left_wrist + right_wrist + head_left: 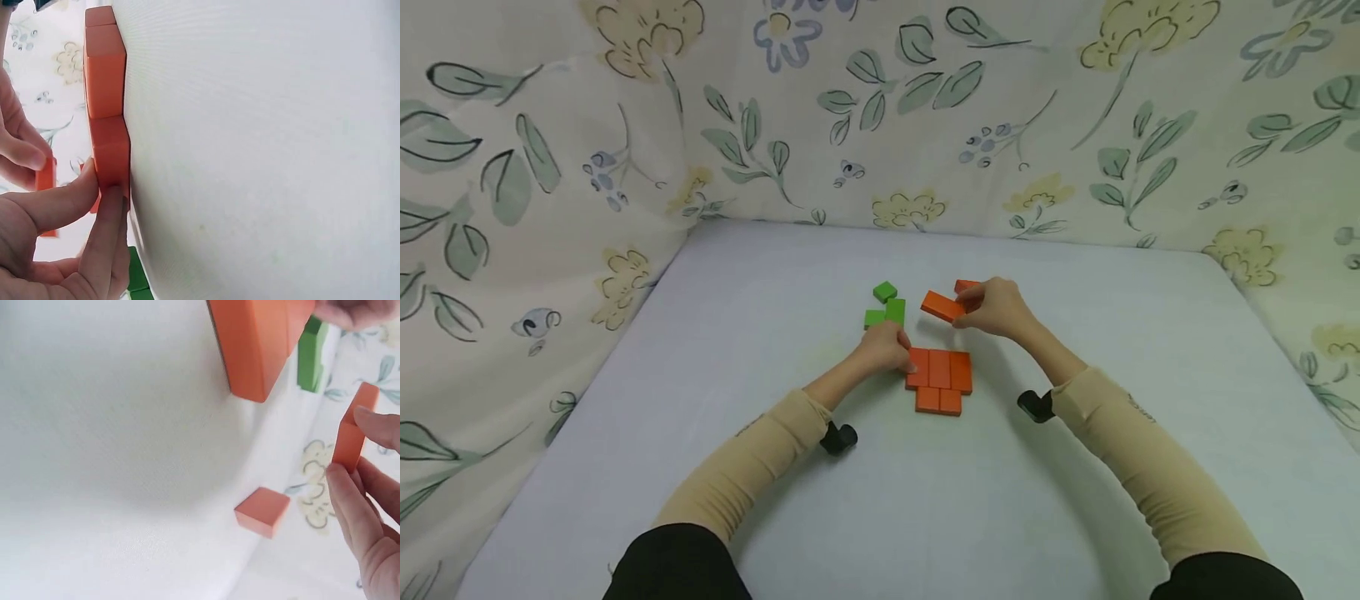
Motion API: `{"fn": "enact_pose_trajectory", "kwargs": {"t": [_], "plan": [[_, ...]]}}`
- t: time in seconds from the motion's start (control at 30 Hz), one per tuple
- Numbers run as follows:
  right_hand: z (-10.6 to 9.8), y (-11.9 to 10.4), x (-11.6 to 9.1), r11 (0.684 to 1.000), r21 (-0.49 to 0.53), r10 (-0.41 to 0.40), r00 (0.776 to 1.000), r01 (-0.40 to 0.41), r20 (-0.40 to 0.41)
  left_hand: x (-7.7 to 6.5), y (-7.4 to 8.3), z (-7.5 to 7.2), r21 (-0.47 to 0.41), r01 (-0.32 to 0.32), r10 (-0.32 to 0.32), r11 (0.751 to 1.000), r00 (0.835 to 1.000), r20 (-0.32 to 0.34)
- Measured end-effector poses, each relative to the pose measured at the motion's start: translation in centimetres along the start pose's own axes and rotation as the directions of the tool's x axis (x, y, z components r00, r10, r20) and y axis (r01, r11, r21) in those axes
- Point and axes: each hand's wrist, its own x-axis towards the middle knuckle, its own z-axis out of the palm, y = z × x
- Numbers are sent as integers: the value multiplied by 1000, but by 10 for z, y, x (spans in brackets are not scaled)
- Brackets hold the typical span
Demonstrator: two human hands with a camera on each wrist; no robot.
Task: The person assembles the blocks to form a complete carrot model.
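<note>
- Currently, right hand [996, 308] nearly closed: thumb and fingertips pinch a flat orange block [940, 306] by one end, raised off the white surface [1000, 500].
- Left hand [883, 348]: fingers bent, thumb on top edge and fingertips on the side, gripping the leftmost block [920, 357] of an orange cluster [939, 378].
- Cluster: three longer rectangles side by side, two shorter pieces along their near edge; faces smooth, edges crisp.
- Green blocks [895, 310] just beyond left hand.
- Loose orange piece [966, 285] beside right hand.
- Surface finely textured; floral cloth [820, 167] behind.
</note>
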Motion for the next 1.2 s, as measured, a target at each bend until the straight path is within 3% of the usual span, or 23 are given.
{"fn": "enact_pose_trajectory", "kwargs": {"t": [0.27, 0.47, 0.87, 1.03, 1.2], "plan": [[-5, -7, -36, 995, 88, -58, 997, 53, 52, -1, -5, 1, -92, -33, 30, 995, 999, -32], [2, -5, -62, 987, 131, -102, 990, 89, 99, -3, -5, 3, -121, -52, 45, 991, 997, -59], [27, -5, -98, 971, 217, -160, 953, 104, 257, -4, -4, 4, -42, -49, 46, 998, 997, -66], [34, -8, -105, 968, 190, -216, 933, 166, 287, -2, -4, 3, -46, -47, 46, 998, 998, -34], [38, -8, -109, 969, 149, -232, 930, 196, 285, 0, -1, 0, -30, -61, 61, 998, 998, -4]]}}
